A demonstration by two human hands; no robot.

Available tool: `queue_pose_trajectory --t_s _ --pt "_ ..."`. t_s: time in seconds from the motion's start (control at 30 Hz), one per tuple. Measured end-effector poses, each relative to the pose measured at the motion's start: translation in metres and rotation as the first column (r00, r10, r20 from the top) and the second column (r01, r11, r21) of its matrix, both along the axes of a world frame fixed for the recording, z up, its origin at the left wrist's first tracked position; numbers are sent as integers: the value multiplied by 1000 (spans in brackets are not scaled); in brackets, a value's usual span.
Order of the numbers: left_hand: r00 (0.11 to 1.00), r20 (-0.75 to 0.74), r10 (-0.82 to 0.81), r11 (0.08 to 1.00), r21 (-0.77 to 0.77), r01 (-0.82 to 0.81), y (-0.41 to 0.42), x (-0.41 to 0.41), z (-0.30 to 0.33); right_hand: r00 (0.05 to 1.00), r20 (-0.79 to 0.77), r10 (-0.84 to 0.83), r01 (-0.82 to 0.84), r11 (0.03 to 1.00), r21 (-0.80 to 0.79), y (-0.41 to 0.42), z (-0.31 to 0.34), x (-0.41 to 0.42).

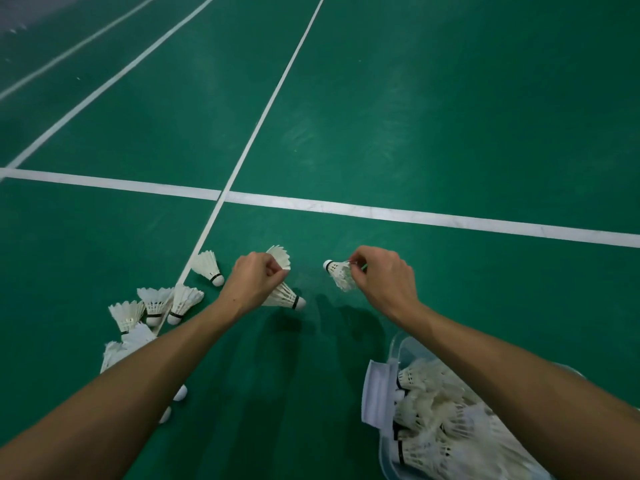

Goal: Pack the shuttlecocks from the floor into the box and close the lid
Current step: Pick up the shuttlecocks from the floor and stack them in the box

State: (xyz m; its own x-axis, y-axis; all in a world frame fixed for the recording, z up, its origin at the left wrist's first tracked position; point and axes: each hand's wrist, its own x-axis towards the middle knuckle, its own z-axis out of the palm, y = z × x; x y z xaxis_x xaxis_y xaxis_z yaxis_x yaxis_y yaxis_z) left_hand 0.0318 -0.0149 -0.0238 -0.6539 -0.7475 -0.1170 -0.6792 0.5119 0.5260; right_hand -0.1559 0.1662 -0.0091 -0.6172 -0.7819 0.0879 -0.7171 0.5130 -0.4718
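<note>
We see both hands out over the green court floor. Our left hand has its fingers curled, pinching the feather skirts of two white shuttlecocks: one shuttlecock hangs below the fingertips with its white cork and black band pointing down-right, the second fans its feathers up past the knuckles. Our right hand pinches a frayed shuttlecock by its feathers between thumb and forefinger; the cork points left of the fingertips, and the skirt looks crumpled and ragged.

Left of the left-hand fingers, a loose cluster of shuttlecocks lies on the floor: white feathers, black bands, rounded white corks, mostly tipped on their sides. One more sits nearest the fingers, on the white line.

Below the right hand, under the forearm, the clear plastic box stands open, heaped with white shuttlecocks. A white label shows on its near wall.
</note>
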Motion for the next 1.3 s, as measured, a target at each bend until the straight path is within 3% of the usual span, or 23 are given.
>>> queue_pose_trajectory --t_s 0.13,0.33,0.53,0.7,1.13,1.3 --pt "981 -117 -154 988 -11 154 55 7 51 997 72 -18 24 996 -89 56 36 0" --pt "883 -293 -367 924 -5 383 144 1 113 974 212 -80 117 979 -170 175 82 -2" --pt "802 -391 -451 857 61 512 212 -17 102 938 296 -179 216 972 -95 285 78 -15" --pt "777 -388 -495 812 111 573 239 -23 89 925 343 -166 171 985 15 345 74 -15" --pt "746 -349 -567 755 142 640 247 -26 83 977 213 1 -43 981 191 332 50 11" --pt "736 -354 -577 740 153 654 251 -29 80 970 244 3 -55 976 208 317 33 22"
